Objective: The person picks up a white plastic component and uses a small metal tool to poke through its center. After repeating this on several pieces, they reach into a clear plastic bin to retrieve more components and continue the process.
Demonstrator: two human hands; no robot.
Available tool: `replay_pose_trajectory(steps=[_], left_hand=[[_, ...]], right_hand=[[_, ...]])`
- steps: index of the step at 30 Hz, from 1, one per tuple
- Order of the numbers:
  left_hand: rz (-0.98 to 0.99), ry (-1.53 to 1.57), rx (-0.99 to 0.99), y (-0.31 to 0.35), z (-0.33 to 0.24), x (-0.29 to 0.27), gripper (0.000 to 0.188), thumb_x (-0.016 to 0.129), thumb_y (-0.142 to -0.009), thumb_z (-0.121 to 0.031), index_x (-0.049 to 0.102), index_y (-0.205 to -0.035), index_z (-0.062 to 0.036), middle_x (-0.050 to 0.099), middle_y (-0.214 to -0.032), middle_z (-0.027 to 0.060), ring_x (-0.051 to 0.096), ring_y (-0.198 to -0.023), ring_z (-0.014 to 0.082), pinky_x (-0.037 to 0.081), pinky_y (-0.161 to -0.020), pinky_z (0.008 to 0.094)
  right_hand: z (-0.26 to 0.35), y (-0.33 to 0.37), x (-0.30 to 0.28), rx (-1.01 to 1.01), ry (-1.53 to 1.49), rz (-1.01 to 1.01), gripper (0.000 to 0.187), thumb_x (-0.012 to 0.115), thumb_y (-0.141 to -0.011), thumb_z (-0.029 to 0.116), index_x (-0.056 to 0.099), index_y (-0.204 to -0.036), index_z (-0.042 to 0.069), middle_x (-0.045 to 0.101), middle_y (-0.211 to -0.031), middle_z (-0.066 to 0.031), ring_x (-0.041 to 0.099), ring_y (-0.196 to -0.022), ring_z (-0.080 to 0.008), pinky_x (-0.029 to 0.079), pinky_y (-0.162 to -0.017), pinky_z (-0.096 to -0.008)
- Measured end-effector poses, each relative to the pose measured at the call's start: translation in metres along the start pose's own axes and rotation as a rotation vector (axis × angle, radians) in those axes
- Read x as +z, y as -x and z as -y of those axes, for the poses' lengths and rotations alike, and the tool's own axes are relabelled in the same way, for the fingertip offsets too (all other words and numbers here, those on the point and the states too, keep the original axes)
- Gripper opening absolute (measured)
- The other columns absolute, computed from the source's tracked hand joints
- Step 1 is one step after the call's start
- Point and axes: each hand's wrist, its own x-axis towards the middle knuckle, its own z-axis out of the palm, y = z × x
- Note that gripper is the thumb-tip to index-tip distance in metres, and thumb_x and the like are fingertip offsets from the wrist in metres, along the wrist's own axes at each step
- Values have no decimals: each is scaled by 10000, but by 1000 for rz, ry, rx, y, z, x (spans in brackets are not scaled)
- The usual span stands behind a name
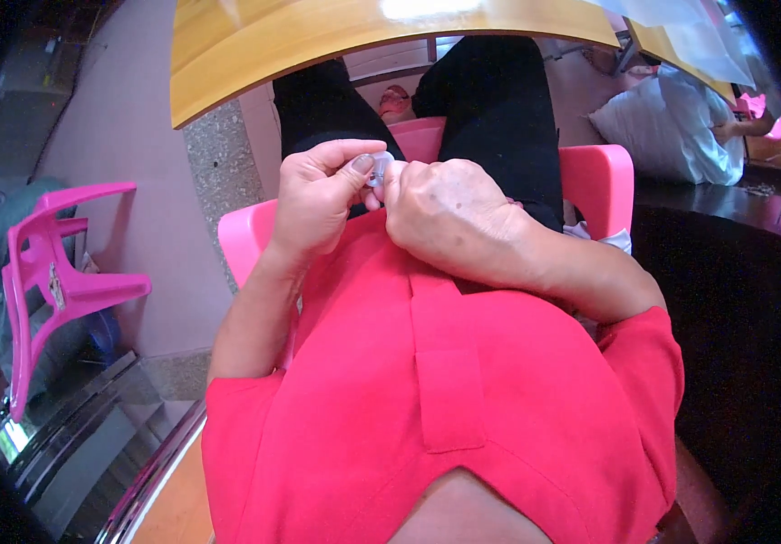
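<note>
Over my lap, both hands meet around a small clear plastic piece [379,169]. Its exact kind is too small to make out. The thumb and fingers of my left hand [322,195] pinch it from the left side. My right hand [452,207] is closed, back turned up, its fingers pressed against the right side of the piece. What lies inside the right hand's curled fingers is hidden.
A yellow wooden table edge [390,41] spans the far side. Pink chair arms [604,186] flank me. Another pink plastic chair [55,258] is at the left. A white sack [672,127] stands at the far right, with another person's hand [726,132] beside it.
</note>
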Motion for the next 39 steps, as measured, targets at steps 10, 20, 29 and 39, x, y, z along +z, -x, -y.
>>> replay_pose_trajectory(steps=[10, 20, 29, 39], left_hand=[[90, 254, 111, -14, -10, -5, 250, 514, -943, -98, 566, -1138, 50, 651, -974, 164, 642, -753, 208, 525, -641, 288], [85, 194, 137, -11, -5, -9, 254, 512, -945, -113, 560, -1144, 38, 641, -1035, 173, 628, -878, 208, 514, -752, 306], [48, 187, 196, -10, -7, 1, 228, 541, -927, -72, 578, -1114, 53, 642, -1026, 143, 623, -885, 190, 526, -760, 304], [33, 184, 188, -8, -3, -3, 208, 546, -920, -50, 586, -1090, 62, 643, -1003, 163, 631, -850, 203, 542, -734, 305]], right_hand=[[-17, -1, -5, 238, -290, -109, 143, 563, -747, 17, 515, -878, -14, 604, -709, -166, 630, -595, -308, 500, -484, -370], [-10, -1, -18, 297, -241, -19, 141, 551, -783, 89, 550, -844, -38, 638, -700, -177, 672, -619, -276, 541, -512, -348], [-14, -6, -16, 301, -283, 17, 169, 546, -772, 71, 591, -841, -76, 647, -740, -191, 676, -641, -292, 547, -542, -367], [-16, -10, -10, 221, -320, 12, 170, 517, -799, 90, 607, -841, -47, 652, -747, -182, 674, -675, -298, 545, -584, -384]])
